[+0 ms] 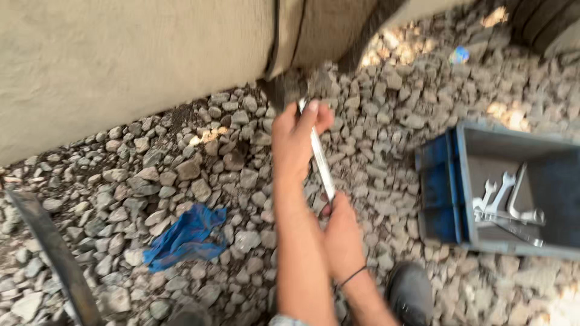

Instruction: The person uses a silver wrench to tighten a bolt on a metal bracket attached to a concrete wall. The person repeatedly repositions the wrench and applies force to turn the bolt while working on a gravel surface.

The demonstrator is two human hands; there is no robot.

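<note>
Wrench [320, 158] spans between left hand [296, 139] and right hand [341, 232].

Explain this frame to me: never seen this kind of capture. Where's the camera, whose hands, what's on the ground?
There is no machine here. One camera sits on a person's head and looks down, so both arms entering from the bottom edge are that person's own. The left hand grips the upper end of a long silver metal tool, probably a wrench, though blur hides its head. The right hand, with a dark band at the wrist, holds the lower end. The ground is loose grey gravel. On it lie a crumpled blue cloth and, on the right, an open blue toolbox with several spanners inside. A large beige surface fills the upper left; what it belongs to is not clear. A dark shoe shows at the bottom.
</note>
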